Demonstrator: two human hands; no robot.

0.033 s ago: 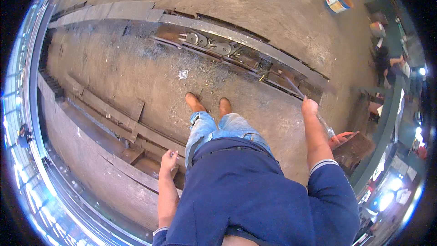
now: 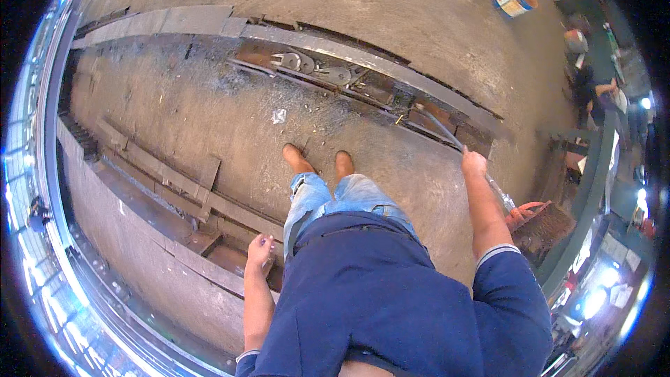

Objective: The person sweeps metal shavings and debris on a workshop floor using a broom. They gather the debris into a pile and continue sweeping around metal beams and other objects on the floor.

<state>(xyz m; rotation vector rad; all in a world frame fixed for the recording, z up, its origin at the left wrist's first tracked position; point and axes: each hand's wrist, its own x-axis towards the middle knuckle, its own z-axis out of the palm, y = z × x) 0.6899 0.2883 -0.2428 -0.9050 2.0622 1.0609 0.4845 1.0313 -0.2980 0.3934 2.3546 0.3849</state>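
At my right side, my right hand [image 2: 474, 163] is closed round the long grey handle of a broom [image 2: 438, 124]. The handle's free end points forward and left above the floor channel. Behind my hand, by my right forearm, are the broom's orange cap and spread brown bristles [image 2: 548, 229]. My left hand [image 2: 259, 249] hangs beside my left hip, its fingers loosely bent and apart, with nothing visible in it. In front of my boots [image 2: 296, 158] runs the open floor channel [image 2: 391, 91], with round metal wheels [image 2: 299, 63] inside.
Metal plates [image 2: 160, 21] edge the channel. A second recess [image 2: 216, 255] with steel bars lies at my left. Crumpled wrapping [image 2: 279, 116] and dark grit are scattered on the floor. Several buckets, one white, blue and orange [image 2: 515, 0], stand far right, near a dark bench [image 2: 593, 174].
The broom handle's free end has swung slightly left, and its bristle head has shifted a little at my right. My left hand has turned slightly; my feet stay put.
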